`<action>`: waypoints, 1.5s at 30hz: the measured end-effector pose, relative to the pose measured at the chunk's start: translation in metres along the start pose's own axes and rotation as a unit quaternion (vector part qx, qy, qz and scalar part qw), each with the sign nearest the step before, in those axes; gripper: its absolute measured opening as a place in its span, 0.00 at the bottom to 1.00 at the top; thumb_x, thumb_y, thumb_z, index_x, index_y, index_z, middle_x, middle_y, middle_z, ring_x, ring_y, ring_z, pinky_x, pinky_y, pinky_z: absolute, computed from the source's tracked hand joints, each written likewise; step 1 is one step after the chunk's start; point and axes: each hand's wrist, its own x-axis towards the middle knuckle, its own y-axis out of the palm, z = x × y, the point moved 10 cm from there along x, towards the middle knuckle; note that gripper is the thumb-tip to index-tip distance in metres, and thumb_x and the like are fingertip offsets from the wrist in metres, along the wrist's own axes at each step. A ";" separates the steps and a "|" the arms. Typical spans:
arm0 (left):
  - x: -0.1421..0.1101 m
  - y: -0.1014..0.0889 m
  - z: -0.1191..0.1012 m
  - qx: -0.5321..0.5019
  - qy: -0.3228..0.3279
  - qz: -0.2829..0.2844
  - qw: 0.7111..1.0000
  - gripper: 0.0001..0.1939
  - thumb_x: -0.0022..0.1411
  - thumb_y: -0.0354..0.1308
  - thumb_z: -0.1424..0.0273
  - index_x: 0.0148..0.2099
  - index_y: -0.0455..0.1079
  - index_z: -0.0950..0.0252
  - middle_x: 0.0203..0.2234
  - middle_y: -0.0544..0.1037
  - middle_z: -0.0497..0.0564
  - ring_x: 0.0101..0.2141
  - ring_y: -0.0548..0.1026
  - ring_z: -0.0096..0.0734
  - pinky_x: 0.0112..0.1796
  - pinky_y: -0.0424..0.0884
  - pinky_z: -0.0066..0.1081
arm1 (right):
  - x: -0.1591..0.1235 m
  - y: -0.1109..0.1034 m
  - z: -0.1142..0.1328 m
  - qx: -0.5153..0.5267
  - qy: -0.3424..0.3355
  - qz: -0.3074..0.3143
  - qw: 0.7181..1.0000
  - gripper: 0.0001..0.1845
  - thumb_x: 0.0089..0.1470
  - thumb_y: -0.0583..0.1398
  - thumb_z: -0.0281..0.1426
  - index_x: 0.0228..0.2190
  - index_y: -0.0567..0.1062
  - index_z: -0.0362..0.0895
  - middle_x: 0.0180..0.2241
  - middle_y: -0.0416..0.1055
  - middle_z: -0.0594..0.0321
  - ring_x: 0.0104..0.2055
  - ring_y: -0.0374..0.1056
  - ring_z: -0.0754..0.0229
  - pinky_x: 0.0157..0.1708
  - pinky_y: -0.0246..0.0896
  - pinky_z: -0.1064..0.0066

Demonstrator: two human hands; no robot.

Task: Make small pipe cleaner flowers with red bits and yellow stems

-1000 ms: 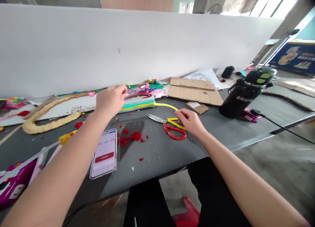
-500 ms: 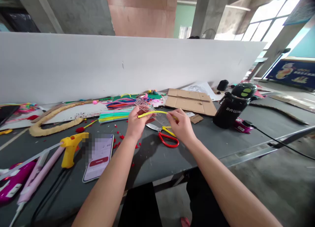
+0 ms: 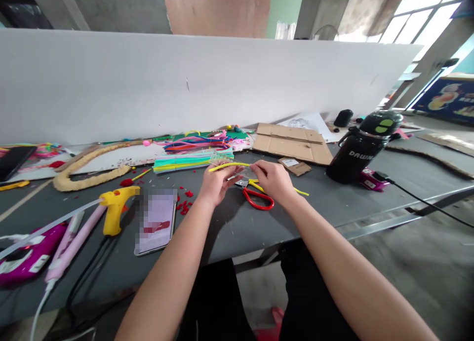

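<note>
My left hand [image 3: 215, 185] holds a clear plastic ruler-like strip [image 3: 221, 158] together with one end of a yellow pipe cleaner [image 3: 231, 165]. My right hand [image 3: 272, 175] pinches the pipe cleaner farther along, so it spans the gap between both hands in a shallow arch. Beneath the hands, scissors with a red handle [image 3: 259, 206] lie on the table, partly covered by the right hand. Another yellow length [image 3: 301, 192] shows past the right wrist; whether it joins the held piece is hidden.
A phone [image 3: 157, 222], yellow glue gun [image 3: 114, 208] and pink stick-shaped tool [image 3: 74, 247] lie left. Behind are pipe cleaner bundles [image 3: 177, 164], red scraps [image 3: 185, 201] and cardboard [image 3: 292, 143]. A black bottle [image 3: 357, 151] stands right, beside a corded purple device [image 3: 372, 179].
The view has shifted, with table items appearing higher and slightly right. The plastic strip lies flatter between my hands. The arched pipe cleaner is still held by both hands.
</note>
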 end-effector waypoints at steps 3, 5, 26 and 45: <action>0.002 -0.001 -0.004 -0.004 0.014 0.005 1.000 0.19 0.44 0.75 0.71 0.39 0.74 0.66 0.35 0.82 0.53 0.40 0.82 0.39 0.43 0.77 0.38 | 0.003 0.002 -0.007 0.010 0.013 -0.011 1.000 0.17 0.63 0.54 0.40 0.33 0.79 0.47 0.29 0.76 0.61 0.29 0.65 0.60 0.30 0.51 0.70; 0.004 -0.004 -0.007 -0.011 0.035 -0.007 0.999 0.21 0.44 0.76 0.69 0.41 0.74 0.65 0.36 0.82 0.51 0.38 0.82 0.37 0.41 0.77 0.36 | 0.004 0.004 -0.010 0.022 0.014 -0.019 0.999 0.17 0.63 0.54 0.41 0.32 0.79 0.47 0.27 0.75 0.62 0.28 0.63 0.60 0.29 0.50 0.70; 0.009 -0.038 -0.024 -0.005 0.130 -0.147 0.981 0.22 0.50 0.71 0.51 0.31 0.72 0.64 0.22 0.77 0.48 0.23 0.77 0.29 0.27 0.74 0.29 | -0.002 0.026 0.006 0.153 -0.036 0.020 0.987 0.12 0.62 0.55 0.39 0.35 0.74 0.46 0.27 0.74 0.63 0.29 0.66 0.61 0.33 0.58 0.69; 0.006 -0.048 -0.031 -0.020 0.165 -0.168 0.972 0.21 0.47 0.73 0.55 0.33 0.73 0.64 0.28 0.77 0.46 0.25 0.76 0.25 0.33 0.75 0.30 | -0.006 0.017 -0.002 0.187 -0.026 0.035 0.981 0.13 0.59 0.58 0.39 0.33 0.77 0.43 0.29 0.75 0.63 0.29 0.64 0.63 0.33 0.60 0.70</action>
